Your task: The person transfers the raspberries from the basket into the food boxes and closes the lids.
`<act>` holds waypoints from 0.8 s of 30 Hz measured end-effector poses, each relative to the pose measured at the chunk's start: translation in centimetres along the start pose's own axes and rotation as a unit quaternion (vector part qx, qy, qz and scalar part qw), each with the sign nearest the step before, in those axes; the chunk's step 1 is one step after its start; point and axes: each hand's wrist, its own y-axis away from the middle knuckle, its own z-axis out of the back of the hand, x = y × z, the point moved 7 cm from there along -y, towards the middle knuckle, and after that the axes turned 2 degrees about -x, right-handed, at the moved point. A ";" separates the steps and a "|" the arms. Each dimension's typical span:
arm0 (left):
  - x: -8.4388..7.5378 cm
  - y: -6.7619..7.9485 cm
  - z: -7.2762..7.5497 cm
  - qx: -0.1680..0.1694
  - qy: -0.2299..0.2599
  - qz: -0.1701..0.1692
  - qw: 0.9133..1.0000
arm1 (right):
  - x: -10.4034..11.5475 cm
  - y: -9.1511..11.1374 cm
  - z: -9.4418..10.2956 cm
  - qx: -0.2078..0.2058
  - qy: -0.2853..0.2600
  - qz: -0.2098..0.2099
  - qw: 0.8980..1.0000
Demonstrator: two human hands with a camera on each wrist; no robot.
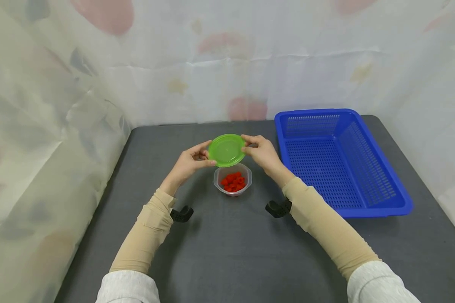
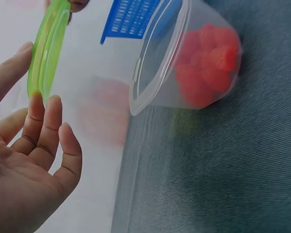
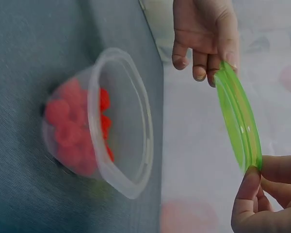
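Note:
A round green lid (image 1: 226, 150) is held up level between both hands, apart from the tub below it. My left hand (image 1: 192, 162) pinches the lid's left edge between thumb and fingertips. On the opposite edge, my right hand (image 1: 263, 153) pinches it the same way. Just beneath and nearer to me, a clear plastic tub (image 1: 217, 182) stands upright and uncovered on the table. Several small red berry-like pieces (image 1: 233, 182) lie in its bottom; in the right wrist view these red pieces (image 3: 72, 128) look like raspberries.
A large blue plastic basket (image 1: 383, 210) with slotted walls sits on the right side of the dark grey table (image 1: 227, 252). Patterned pale curtains (image 1: 212, 84) hang behind the table and along its sides. A black wrist camera mount (image 1: 182, 214) juts inward from the left sleeve.

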 end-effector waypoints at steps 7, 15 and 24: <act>2.0 0.9 -0.8 0.014 -0.003 0.005 1.000 | -1.2 1.6 -0.8 -0.006 0.015 0.006 1.000; 4.6 1.3 -0.9 0.003 -0.014 -0.002 1.000 | -1.9 2.7 -1.6 -0.010 0.034 0.004 0.999; 5.5 1.8 -1.9 0.016 -0.020 0.001 1.000 | -3.7 3.6 -2.9 -0.037 0.014 -0.003 0.999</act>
